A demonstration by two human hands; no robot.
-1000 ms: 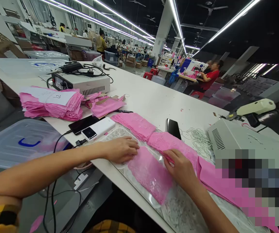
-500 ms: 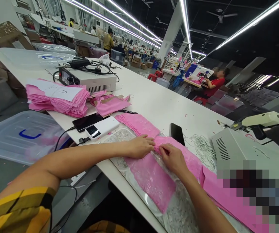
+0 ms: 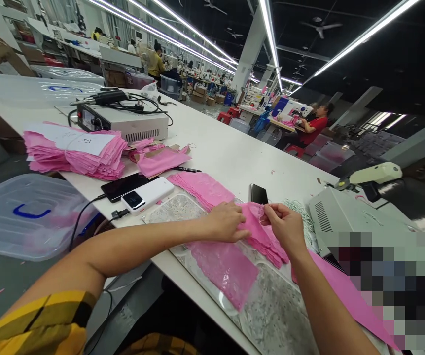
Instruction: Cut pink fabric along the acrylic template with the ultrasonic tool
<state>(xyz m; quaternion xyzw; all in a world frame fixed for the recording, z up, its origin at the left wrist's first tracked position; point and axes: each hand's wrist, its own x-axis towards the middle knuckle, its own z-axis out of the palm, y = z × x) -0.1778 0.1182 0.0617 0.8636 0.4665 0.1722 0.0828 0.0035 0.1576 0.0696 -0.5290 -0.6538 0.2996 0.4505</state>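
My right grip, thumb and fingertips closed together, pinches the raised edge of the pink cloth; how many plies it has caught I cannot tell. My left grip lies over the same cloth, just beside the pinch; whether its fingers also nip a ply is hidden. The layered free edges of this cloth fan out below and between the two grips. Nearer to me, below the left grip, a single pink panel lies on the mottled mat; beyond that grip lies a second pink stack. The dark phone lies on the surface just past the right grip. The step in hand, I judge, is parting an upper ply from those beneath. The next move calls for a light, narrow pinch on the right and steady pressure on the left; a deeper pinch could drag several plies together.
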